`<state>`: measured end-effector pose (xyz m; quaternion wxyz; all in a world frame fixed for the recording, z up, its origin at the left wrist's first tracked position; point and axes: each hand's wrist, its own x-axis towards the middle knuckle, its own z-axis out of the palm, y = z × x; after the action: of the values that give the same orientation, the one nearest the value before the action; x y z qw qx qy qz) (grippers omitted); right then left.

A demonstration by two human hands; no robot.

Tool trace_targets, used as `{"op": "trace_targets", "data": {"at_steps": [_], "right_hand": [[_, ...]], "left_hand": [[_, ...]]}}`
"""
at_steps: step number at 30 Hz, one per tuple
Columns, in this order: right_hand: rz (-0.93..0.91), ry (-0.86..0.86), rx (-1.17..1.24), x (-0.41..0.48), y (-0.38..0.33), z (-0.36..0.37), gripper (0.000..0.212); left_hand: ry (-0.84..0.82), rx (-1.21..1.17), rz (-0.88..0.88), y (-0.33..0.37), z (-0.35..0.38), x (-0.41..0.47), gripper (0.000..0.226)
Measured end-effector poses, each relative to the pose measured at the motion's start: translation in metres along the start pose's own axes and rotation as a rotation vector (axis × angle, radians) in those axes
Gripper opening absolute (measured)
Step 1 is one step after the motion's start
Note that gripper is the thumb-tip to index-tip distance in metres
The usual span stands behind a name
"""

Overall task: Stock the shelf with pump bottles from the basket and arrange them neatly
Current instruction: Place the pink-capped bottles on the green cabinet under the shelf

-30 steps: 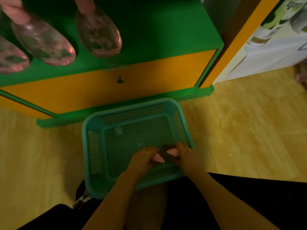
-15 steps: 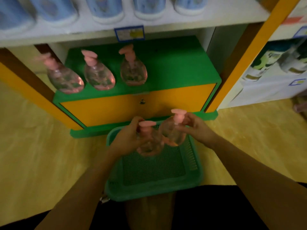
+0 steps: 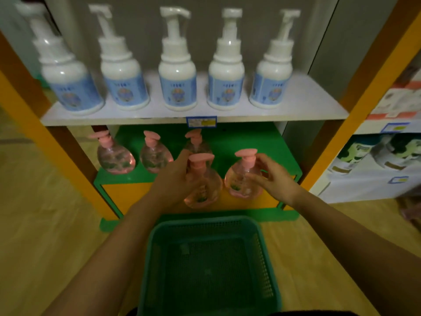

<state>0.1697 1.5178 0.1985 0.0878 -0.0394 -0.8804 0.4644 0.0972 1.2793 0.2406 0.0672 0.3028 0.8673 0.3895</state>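
Note:
My left hand [image 3: 175,179] grips a clear pink pump bottle [image 3: 202,188] held in the air in front of the green bottom shelf [image 3: 246,144]. My right hand [image 3: 271,176] holds a second pink pump bottle [image 3: 241,181] at the shelf's front edge, right of the first. Three more pink pump bottles stand on the green shelf: one at the left [image 3: 115,156], one beside it [image 3: 155,156], and a third [image 3: 197,142] partly hidden behind my left hand. The teal mesh basket [image 3: 155,270] sits on the floor below, with no bottles in it.
A white upper shelf [image 3: 307,106] carries a row of several white pump bottles with blue labels [image 3: 177,87]. Orange uprights [image 3: 364,92] frame the unit on both sides. Another shelving bay with packaged goods [image 3: 376,174] stands to the right. The floor is light wood.
Both hands took a bottle each from the basket and lifted them up and forward to the green shelf. The view tilted up, revealing the white upper shelf.

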Motion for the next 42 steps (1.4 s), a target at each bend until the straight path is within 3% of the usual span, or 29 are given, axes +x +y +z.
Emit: {"op": "trace_targets", "data": {"at_steps": [4,10,15,18,23,26,30,32,35,39,42], "right_hand": [[-0.06,0.043,-0.068,0.035,-0.002,-0.011,0.044],[-0.009,-0.069,-0.093,0.077,0.013,-0.007,0.044],[0.021,-0.14,-0.023,0.094,0.026,-0.002,0.045],[0.037,-0.192,0.046,0.1,0.027,-0.004,0.041],[0.089,-0.235,-0.049,0.105,0.031,-0.008,0.054],[0.152,-0.205,-0.115,0.095,0.036,-0.003,0.071],[0.075,0.148,0.042,0.051,0.026,0.003,0.061],[0.043,0.046,0.138,0.025,0.013,0.006,0.055],[0.03,-0.12,0.147,-0.002,0.002,0.008,0.065],[0.036,-0.113,0.071,-0.018,0.014,-0.013,0.063],[0.037,-0.1,0.044,-0.027,0.031,-0.03,0.062]], "left_hand": [[-0.003,-0.028,-0.021,-0.004,0.0,0.017,0.044],[0.003,-0.033,-0.034,-0.017,0.003,0.037,0.033],[0.01,-0.043,-0.028,-0.023,0.006,0.048,0.038],[0.022,-0.087,-0.013,-0.019,0.006,0.053,0.053],[0.025,-0.146,-0.004,-0.012,0.006,0.055,0.055],[0.011,-0.17,0.006,-0.008,0.004,0.053,0.059],[-0.035,-0.177,0.014,-0.001,0.009,0.049,0.057],[-0.077,-0.194,0.001,0.005,0.015,0.048,0.045],[-0.135,-0.221,0.027,0.019,0.033,0.046,0.035],[-0.191,-0.166,0.088,0.043,0.069,0.039,0.053],[-0.093,-0.251,0.02,0.048,0.095,0.042,0.045]]}}
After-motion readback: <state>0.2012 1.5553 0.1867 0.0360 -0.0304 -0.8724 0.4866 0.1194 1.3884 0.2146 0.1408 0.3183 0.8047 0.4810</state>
